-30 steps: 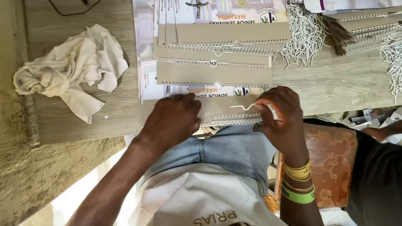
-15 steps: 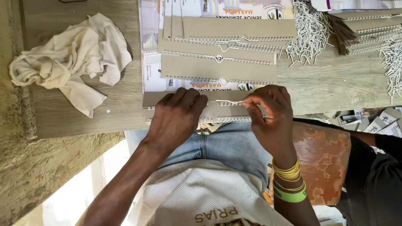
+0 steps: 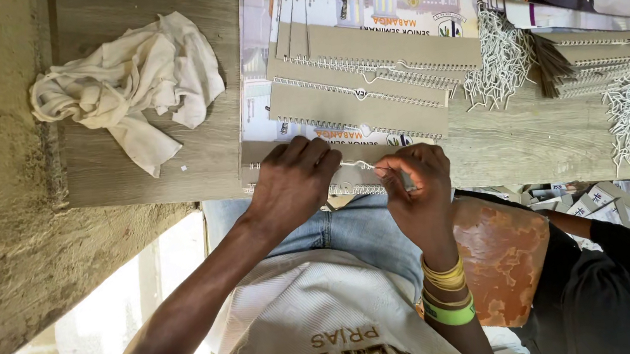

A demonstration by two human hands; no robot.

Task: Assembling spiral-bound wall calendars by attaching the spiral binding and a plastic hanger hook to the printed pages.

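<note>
Wooden table [image 3: 174, 168]: left hand [image 3: 296, 183] flat on calendar [image 3: 346, 177]; right hand [image 3: 413, 182] pinching white wire hanger [image 3: 357, 166].

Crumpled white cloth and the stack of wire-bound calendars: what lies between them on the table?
Head view: bare wooden tabletop separates the crumpled white cloth from the stack of wire-bound calendars; nothing lies there.

— What's on the wooden table [image 3: 174, 168]?
— A crumpled white cloth [image 3: 130, 83] at ten o'clock, wire-bound calendars [image 3: 367, 78] at twelve, loose white wire hangers [image 3: 502, 64] at two
</note>
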